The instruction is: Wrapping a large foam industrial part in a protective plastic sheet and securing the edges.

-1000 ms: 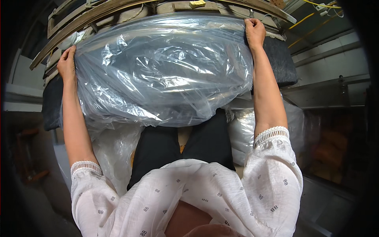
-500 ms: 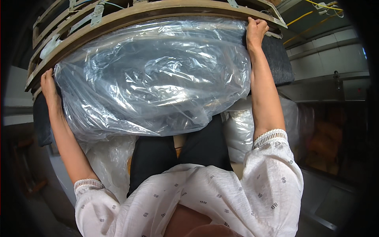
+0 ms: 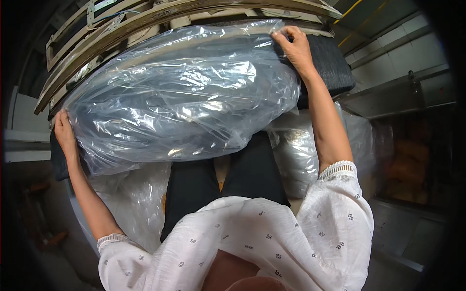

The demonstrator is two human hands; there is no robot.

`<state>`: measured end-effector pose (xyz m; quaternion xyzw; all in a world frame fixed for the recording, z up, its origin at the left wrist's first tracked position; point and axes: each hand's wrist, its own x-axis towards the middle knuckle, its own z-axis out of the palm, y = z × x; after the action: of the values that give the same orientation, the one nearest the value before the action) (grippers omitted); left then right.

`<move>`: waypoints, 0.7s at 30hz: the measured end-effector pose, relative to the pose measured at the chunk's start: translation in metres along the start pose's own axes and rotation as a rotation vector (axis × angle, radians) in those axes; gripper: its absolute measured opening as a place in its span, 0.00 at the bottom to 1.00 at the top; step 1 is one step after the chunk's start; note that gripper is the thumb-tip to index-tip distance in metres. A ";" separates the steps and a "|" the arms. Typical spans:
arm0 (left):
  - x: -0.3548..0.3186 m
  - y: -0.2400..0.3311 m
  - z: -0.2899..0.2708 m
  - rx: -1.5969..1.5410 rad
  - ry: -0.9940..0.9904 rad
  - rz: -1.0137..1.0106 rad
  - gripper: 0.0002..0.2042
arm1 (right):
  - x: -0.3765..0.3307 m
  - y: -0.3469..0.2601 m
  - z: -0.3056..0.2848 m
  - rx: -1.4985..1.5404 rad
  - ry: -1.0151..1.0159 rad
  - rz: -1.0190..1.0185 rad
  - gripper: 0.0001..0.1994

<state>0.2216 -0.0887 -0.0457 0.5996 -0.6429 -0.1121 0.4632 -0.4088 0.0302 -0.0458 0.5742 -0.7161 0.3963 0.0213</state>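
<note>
A wide sheet of clear plastic film (image 3: 194, 97) lies loosely bunched and wrinkled across a dark padded surface (image 3: 330, 65) and hangs over its near edge toward my legs. At the film's far right corner, my right hand (image 3: 295, 46) pinches the edge between thumb and fingers. On the other side, my left hand (image 3: 64, 130) grips the film's left edge with closed fingers. Between the two hands the far edge of the film runs fairly straight, just in front of a wooden bar (image 3: 160, 19). Whether the film is one layer or several, I cannot tell.
A wooden frame with metal brackets (image 3: 91, 12) spans the far side. More clear plastic (image 3: 131, 194) hangs below on the left, and plastic-wrapped material (image 3: 298, 150) sits right of my legs. Yellow cables (image 3: 350, 12) run at the upper right beside metal ledges (image 3: 412, 92).
My right hand has come away from the wooden bar, moving left and nearer with the film's corner. The wooden bar now stands apart from the film's far edge, showing a gap.
</note>
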 end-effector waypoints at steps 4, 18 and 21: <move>-0.052 0.083 0.003 0.296 0.092 0.258 0.12 | -0.023 -0.021 -0.029 0.528 -0.072 0.098 0.11; -0.223 0.212 0.104 -0.173 -0.952 0.826 0.07 | -0.047 -0.055 -0.086 0.498 -0.023 0.042 0.11; -0.192 0.188 0.017 -0.699 -0.699 0.181 0.12 | -0.051 -0.061 -0.109 0.630 -0.292 0.045 0.13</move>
<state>0.0551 0.1206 -0.0122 0.2769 -0.7333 -0.4742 0.4010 -0.3865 0.1340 0.0375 0.5872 -0.5665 0.5119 -0.2687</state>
